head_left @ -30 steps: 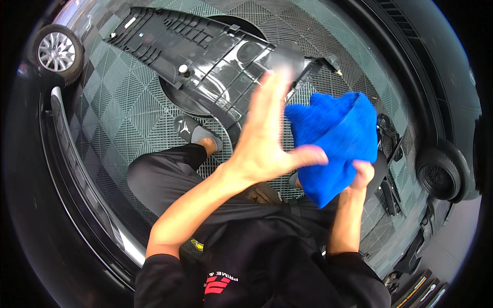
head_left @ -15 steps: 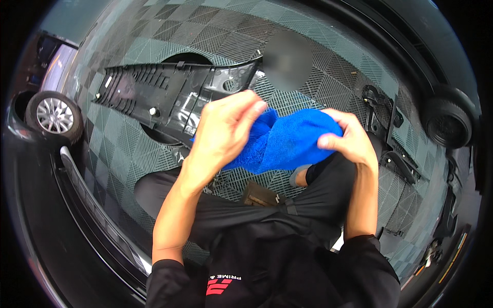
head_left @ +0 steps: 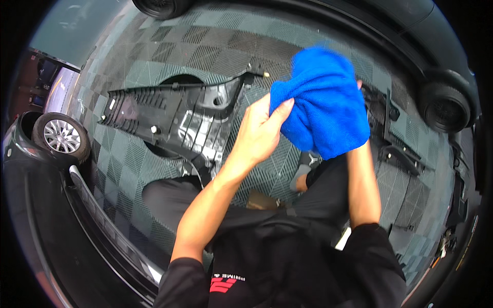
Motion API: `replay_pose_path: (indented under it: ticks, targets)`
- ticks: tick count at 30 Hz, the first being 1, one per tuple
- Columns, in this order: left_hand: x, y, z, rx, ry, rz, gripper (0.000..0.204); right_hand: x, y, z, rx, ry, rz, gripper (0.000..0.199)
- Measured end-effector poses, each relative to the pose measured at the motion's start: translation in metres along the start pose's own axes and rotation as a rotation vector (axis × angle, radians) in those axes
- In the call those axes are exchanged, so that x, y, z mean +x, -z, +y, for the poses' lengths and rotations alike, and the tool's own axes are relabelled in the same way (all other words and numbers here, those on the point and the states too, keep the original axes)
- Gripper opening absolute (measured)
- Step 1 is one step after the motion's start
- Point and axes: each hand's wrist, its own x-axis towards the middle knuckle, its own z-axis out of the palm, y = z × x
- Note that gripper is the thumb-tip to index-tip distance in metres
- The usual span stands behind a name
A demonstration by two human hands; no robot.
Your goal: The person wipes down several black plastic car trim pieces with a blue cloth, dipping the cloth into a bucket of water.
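A blue microfibre cloth (head_left: pixel 323 108) hangs bunched and creased in front of me, raised above the floor. My left hand (head_left: pixel 262 128) pinches its left edge, with the thumb on top of the fabric. Most of my right hand (head_left: pixel 360 84) is hidden behind the cloth's right side. Only a fingertip shows past the edge, and its wrist comes out below; how those fingers are placed cannot be seen. Beyond my left forearm a large black plastic trim panel (head_left: pixel 167 115) lies on the floor, its ribbed side up, not touched by either hand.
I sit cross-legged on grey patterned floor tiles (head_left: pixel 123 169). A dark car (head_left: pixel 36 220) with a silver-spoked wheel (head_left: pixel 61 136) stands close on my left; another dark car (head_left: pixel 441 46) borders the far right. Black plastic parts (head_left: pixel 398 154) lie right. A small brown object (head_left: pixel 263 199) sits between my legs.
Both hands have lifted the cloth up and to the right, and it has opened out from a folded bundle. My right hand has gone behind it. The trim panel is less covered.
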Motion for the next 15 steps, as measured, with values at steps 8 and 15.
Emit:
replay_pose_path:
  ticks: [8, 15]
  targets:
    - [0.004, 0.020, 0.001, -0.220, 0.150, 0.230, 0.027, -0.043, 0.045, 0.057, 0.419, 0.138, -0.218, 0.094]
    - [-0.001, 0.094, 0.021, 0.308, 0.071, 0.420, 0.032, -0.046, 0.033, -0.003, -0.081, 0.094, 0.074, 0.042]
